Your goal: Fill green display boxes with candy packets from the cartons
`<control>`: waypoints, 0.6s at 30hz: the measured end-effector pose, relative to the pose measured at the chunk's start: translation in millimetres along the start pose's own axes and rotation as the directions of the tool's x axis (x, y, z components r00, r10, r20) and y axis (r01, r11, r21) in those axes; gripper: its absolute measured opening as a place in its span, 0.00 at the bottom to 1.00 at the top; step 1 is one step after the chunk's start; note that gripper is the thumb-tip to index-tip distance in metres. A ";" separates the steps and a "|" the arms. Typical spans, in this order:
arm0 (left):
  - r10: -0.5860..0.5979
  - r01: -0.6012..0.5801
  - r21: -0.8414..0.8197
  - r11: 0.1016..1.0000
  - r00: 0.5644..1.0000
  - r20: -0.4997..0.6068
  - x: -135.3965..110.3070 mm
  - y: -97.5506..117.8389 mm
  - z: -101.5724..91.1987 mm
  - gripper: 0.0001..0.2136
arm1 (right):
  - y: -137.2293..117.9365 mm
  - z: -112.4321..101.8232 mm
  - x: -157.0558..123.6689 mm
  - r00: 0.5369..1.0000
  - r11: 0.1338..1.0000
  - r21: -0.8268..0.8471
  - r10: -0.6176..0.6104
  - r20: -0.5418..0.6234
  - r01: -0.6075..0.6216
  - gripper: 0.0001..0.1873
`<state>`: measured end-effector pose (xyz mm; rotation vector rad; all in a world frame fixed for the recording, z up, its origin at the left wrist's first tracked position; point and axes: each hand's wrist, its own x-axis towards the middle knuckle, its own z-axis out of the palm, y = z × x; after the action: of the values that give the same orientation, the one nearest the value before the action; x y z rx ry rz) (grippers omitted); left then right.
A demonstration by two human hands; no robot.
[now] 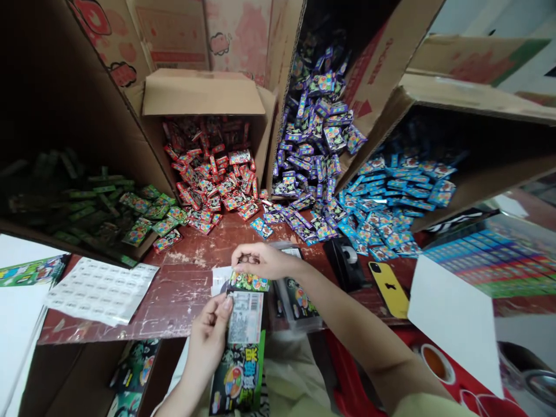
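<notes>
A long printed candy box (pixel 238 376), black with green edges and bright candy pictures, hangs upright in front of me over the table's front edge. Its middle panel is white with small print and a barcode, and a green patterned flap tops it. My left hand (pixel 211 324) pinches its left side beside the white panel, thumb in front. At the top, my right hand (pixel 256 260) has its fingers curled over the green flap; the fingertips are partly hidden. White slips of paper (pixel 220 279) lie just behind. Under my right forearm are more black printed packs (pixel 303 298) in clear plastic.
Open cartons spill small candy packets: green (pixel 152 211), red (pixel 217 179), purple (pixel 310 156) and blue (pixel 386 220). A sticker sheet (pixel 102 289) lies left. Right are a black tape dispenser (pixel 345 266), a yellow phone (pixel 390 289), white card (pixel 456 324) and a tape roll (pixel 436 364).
</notes>
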<state>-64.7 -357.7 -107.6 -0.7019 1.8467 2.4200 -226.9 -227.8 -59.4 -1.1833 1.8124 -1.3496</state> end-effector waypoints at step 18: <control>0.234 -0.232 0.110 0.966 0.972 -0.001 1.2 2.9 -18.5 0.26 | 18.3 53.9 -39.9 0.969 0.986 0.146 -0.042 -0.242 0.080 0.16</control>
<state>-60.4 -375.9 -109.1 -0.5227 2.1603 2.4258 -169.6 -213.4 -96.0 -1.0390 1.8042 -1.6979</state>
